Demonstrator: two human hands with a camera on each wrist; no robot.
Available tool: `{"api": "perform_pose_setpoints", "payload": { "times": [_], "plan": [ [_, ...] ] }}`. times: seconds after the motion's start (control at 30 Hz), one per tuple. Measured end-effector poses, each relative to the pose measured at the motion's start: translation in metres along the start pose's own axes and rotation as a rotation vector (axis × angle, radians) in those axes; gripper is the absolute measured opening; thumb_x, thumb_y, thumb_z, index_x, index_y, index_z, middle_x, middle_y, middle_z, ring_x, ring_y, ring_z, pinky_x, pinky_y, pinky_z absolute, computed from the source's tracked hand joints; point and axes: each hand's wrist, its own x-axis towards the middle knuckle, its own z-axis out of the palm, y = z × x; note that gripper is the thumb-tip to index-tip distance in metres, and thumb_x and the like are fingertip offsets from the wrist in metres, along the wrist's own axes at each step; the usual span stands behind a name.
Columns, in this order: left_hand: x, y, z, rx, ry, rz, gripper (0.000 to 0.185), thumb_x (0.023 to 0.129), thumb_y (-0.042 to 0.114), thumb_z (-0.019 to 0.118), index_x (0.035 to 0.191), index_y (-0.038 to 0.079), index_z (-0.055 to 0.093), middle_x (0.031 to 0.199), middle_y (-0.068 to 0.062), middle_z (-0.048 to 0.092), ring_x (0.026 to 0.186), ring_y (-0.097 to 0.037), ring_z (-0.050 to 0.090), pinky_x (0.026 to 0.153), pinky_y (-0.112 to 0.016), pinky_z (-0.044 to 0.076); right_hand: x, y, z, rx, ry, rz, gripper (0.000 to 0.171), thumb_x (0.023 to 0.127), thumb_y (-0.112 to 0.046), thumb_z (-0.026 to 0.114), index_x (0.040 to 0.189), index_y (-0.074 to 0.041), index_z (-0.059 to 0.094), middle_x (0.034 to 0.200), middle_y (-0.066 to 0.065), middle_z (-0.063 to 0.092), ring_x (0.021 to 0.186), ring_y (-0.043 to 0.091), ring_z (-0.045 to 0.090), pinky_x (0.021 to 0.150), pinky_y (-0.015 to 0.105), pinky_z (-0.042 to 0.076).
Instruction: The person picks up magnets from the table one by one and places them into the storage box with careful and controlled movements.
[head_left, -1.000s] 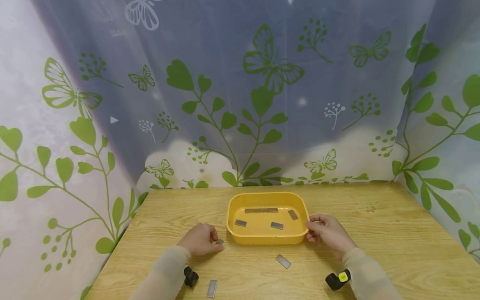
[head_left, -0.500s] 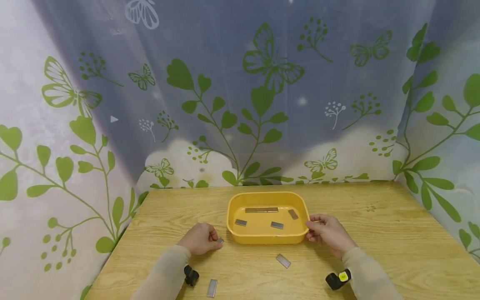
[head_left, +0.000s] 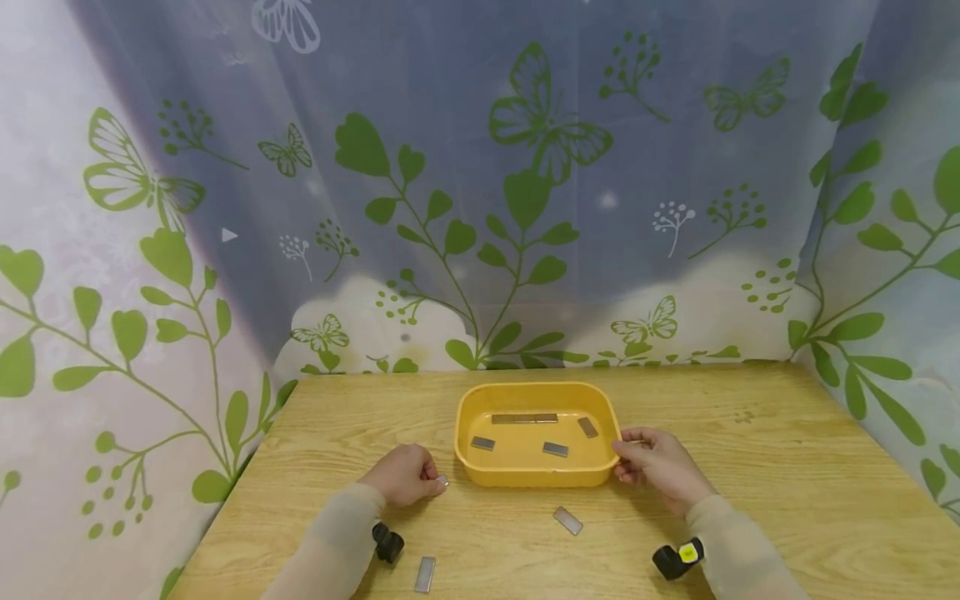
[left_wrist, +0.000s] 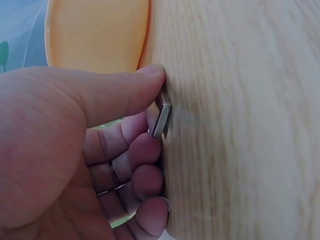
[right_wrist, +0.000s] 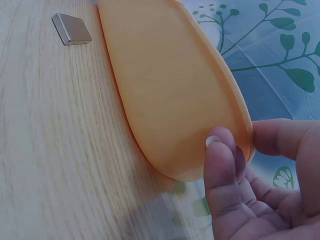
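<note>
My left hand (head_left: 405, 477) is by the left end of a yellow plastic bin (head_left: 536, 478). Its thumb and forefinger pinch a small flat silver metal block (left_wrist: 163, 119), tilted close over the wooden table; much of the block is hidden by the fingers. At the opposite end, my right hand (head_left: 662, 468) grips the bin's rim, thumb on one side and fingers on the other. Inside the bin lie a row of metal blocks (head_left: 524, 419) along the back and three separate ones, including a block (head_left: 555, 449) near the middle.
On the wooden table (head_left: 780, 467), one loose metal block (head_left: 567, 521) lies in front of the bin and another block (head_left: 425, 575) lies nearer the front edge. A printed curtain (head_left: 450, 208) hangs behind the table and along both sides.
The left thumb and fingers have closed further over the small metal block, so less of it shows. The right hand stays at the bin's rim, and the bin stays in place.
</note>
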Motion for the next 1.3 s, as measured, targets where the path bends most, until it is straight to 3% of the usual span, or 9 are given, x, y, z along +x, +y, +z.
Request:
{"api": "perform_pose_setpoints", "payload": {
  "times": [0.43,0.87,1.13,1.3],
  "plan": [
    [0.0,0.002,0.0,-0.03,0.0,-0.028,0.025,0.085,0.028,0.075,0.069,0.015,0.059,0.064,0.006,0.052,0.06,-0.01,0.047,0.056,-0.027,0.04,0.002,0.002,-0.001,0.001,0.008,0.002,0.04,0.097,-0.012,0.057,0.126,0.012,0.044,0.089,0.012,0.062,0.075,0.019,0.062,0.063,0.027,0.054],
    [-0.004,-0.001,0.0,-0.104,0.059,-0.071,0.026,0.081,0.027,0.079,0.068,0.015,0.059,0.064,0.006,0.051,0.062,-0.011,0.046,0.058,-0.027,0.039,0.002,0.003,0.0,0.001,-0.005,0.0,0.043,0.097,-0.014,0.057,0.128,0.013,0.042,0.091,0.014,0.061,0.075,0.019,0.062,0.065,0.028,0.055],
    [-0.005,-0.007,-0.002,-0.098,0.11,-0.006,0.024,0.081,0.024,0.079,0.068,0.017,0.06,0.065,0.009,0.055,0.061,-0.009,0.048,0.058,-0.026,0.041,0.001,0.002,0.001,-0.006,0.001,0.003,0.042,0.098,-0.014,0.057,0.128,0.012,0.044,0.091,0.013,0.061,0.074,0.019,0.062,0.064,0.028,0.055],
    [-0.003,-0.008,-0.005,-0.162,0.125,-0.026,0.021,0.085,0.022,0.074,0.073,0.016,0.058,0.066,0.007,0.054,0.06,-0.009,0.048,0.055,-0.024,0.041,0.002,0.002,-0.001,-0.008,-0.004,0.008,0.043,0.097,-0.015,0.057,0.127,0.012,0.043,0.091,0.013,0.061,0.075,0.019,0.061,0.064,0.028,0.055]
  ]
}}
